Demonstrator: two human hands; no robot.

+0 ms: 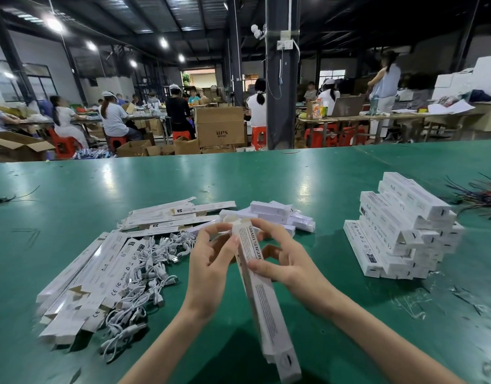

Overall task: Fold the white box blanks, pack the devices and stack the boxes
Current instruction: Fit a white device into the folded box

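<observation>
Two hands on one box [263, 309]: my left hand [211, 261] pinches its top end, my right hand [288, 261] grips its side, above the desk [183, 176]. Seems light, thin card, easily creased; I'd hold its long edges.
</observation>
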